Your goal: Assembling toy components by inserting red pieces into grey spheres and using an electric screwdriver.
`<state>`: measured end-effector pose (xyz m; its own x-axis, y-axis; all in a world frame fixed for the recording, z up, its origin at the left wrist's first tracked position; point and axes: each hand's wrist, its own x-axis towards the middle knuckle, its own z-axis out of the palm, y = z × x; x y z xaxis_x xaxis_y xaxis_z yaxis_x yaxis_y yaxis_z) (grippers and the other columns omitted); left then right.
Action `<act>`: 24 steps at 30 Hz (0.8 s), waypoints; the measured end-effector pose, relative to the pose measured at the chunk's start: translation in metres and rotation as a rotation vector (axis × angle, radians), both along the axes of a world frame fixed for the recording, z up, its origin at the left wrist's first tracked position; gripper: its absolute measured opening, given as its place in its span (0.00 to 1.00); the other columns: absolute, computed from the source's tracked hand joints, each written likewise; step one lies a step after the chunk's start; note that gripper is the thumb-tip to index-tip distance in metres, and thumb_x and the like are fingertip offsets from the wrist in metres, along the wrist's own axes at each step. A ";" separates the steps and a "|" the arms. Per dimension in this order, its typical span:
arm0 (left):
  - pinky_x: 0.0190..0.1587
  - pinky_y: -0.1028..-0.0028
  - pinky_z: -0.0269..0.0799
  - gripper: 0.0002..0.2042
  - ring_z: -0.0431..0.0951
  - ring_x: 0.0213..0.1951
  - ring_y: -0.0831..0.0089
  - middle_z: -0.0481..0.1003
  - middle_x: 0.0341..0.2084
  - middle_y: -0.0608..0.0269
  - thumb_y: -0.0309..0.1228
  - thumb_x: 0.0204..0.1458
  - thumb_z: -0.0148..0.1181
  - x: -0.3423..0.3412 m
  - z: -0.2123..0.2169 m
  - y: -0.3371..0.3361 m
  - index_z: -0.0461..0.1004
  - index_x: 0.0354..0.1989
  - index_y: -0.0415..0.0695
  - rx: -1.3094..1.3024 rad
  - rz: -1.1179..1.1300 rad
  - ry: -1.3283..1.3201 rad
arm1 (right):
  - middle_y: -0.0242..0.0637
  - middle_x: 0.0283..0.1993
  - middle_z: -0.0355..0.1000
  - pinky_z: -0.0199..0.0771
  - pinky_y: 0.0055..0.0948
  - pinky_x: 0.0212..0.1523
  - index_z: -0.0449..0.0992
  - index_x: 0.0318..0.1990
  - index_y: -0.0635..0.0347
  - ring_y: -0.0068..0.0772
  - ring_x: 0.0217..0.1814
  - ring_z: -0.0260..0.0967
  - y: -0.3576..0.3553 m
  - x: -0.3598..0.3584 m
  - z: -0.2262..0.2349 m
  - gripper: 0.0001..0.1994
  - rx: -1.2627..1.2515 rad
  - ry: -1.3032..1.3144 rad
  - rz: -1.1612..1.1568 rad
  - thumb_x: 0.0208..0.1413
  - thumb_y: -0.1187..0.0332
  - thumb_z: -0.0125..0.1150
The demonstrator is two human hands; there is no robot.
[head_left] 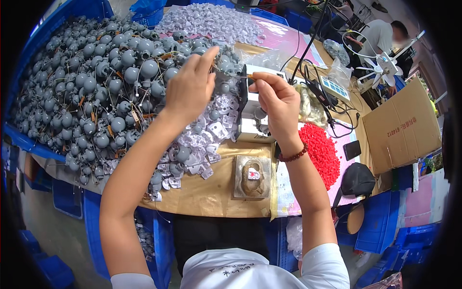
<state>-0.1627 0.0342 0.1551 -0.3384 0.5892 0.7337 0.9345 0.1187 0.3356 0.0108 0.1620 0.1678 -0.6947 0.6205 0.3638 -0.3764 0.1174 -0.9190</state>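
In the head view, a thin wire (231, 74) is seen stretched between the two hands, raised above the surface (211, 192). The wire is fine and pale, with a small orange tip at its right end; its detail is too small to be made out further. The left hand (190, 86) is pinched on the wire's left end, thumb and forefinger closed together. The right hand (274, 98) is clenched around the orange-tipped end, fingers curled inward; a dark red bead bracelet (293, 155) is worn at its wrist.

Just behind and below the hands, a white box-shaped device (252, 123) is seen standing on the surface. To the left, a large heap of grey ball-shaped parts with wires (101, 82) is spread out, and pale flat plastic pieces (202, 139) are scattered beneath the left hand. A pile of red beads (321, 151) lies right of the right forearm. A brown moulded block (252, 176) rests near the surface's front edge. A cardboard box (402, 127) stands far right.
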 end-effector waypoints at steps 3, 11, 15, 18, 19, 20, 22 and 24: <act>0.35 0.58 0.75 0.08 0.80 0.35 0.58 0.75 0.34 0.59 0.29 0.56 0.67 -0.019 0.001 -0.001 0.80 0.44 0.46 -0.124 0.066 0.211 | 0.34 0.37 0.82 0.57 0.13 0.24 0.81 0.53 0.68 0.07 0.25 0.59 0.004 -0.011 0.001 0.11 0.012 -0.034 0.009 0.68 0.73 0.61; 0.47 0.65 0.67 0.13 0.69 0.41 0.61 0.73 0.31 0.61 0.36 0.62 0.64 0.000 0.043 0.002 0.83 0.31 0.40 0.067 -0.080 0.030 | 0.37 0.37 0.84 0.79 0.23 0.41 0.84 0.46 0.68 0.20 0.38 0.79 0.015 -0.041 -0.046 0.09 0.323 -0.376 0.195 0.61 0.78 0.62; 0.36 0.66 0.69 0.16 0.72 0.30 0.64 0.74 0.25 0.60 0.39 0.66 0.60 -0.004 0.040 -0.002 0.79 0.34 0.37 -0.149 -0.275 -0.387 | 0.36 0.37 0.84 0.77 0.21 0.36 0.84 0.47 0.66 0.16 0.34 0.76 0.005 -0.047 -0.049 0.09 0.253 -0.290 0.070 0.63 0.77 0.61; 0.32 0.60 0.72 0.14 0.79 0.29 0.55 0.78 0.23 0.54 0.42 0.66 0.59 -0.011 0.035 -0.010 0.78 0.36 0.42 -0.219 -0.137 -0.344 | 0.34 0.38 0.84 0.72 0.17 0.31 0.84 0.49 0.63 0.11 0.31 0.71 0.000 -0.030 0.000 0.10 0.148 0.009 -0.097 0.66 0.76 0.59; 0.33 0.57 0.74 0.14 0.82 0.32 0.49 0.80 0.25 0.51 0.43 0.65 0.59 -0.013 0.038 -0.008 0.79 0.36 0.44 -0.266 -0.117 -0.326 | 0.33 0.39 0.84 0.70 0.15 0.30 0.84 0.50 0.61 0.10 0.30 0.70 0.003 -0.026 0.014 0.10 0.130 0.143 -0.131 0.67 0.76 0.58; 0.33 0.57 0.73 0.13 0.82 0.31 0.48 0.79 0.25 0.50 0.41 0.64 0.60 -0.008 0.038 -0.006 0.78 0.36 0.43 -0.272 -0.139 -0.349 | 0.33 0.39 0.84 0.70 0.16 0.29 0.84 0.52 0.60 0.10 0.30 0.70 0.003 -0.024 0.018 0.11 0.168 0.164 -0.103 0.67 0.76 0.59; 0.33 0.57 0.73 0.12 0.81 0.30 0.49 0.79 0.25 0.49 0.40 0.64 0.61 -0.002 0.041 -0.002 0.78 0.36 0.42 -0.251 -0.276 -0.417 | 0.34 0.39 0.84 0.70 0.16 0.29 0.84 0.51 0.61 0.10 0.29 0.70 0.000 -0.027 0.008 0.10 0.199 -0.010 -0.019 0.66 0.76 0.59; 0.32 0.60 0.73 0.12 0.80 0.28 0.53 0.79 0.25 0.49 0.37 0.64 0.62 0.008 0.044 0.000 0.78 0.35 0.40 -0.223 -0.349 -0.341 | 0.33 0.38 0.84 0.70 0.16 0.29 0.84 0.49 0.63 0.10 0.30 0.70 0.007 -0.024 0.005 0.09 0.223 -0.129 -0.037 0.65 0.76 0.60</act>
<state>-0.1547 0.0340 0.1992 -0.2920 0.8383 0.4604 0.7732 -0.0765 0.6295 -0.0129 0.1694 0.1726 -0.7224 0.5610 0.4043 -0.2494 0.3339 -0.9090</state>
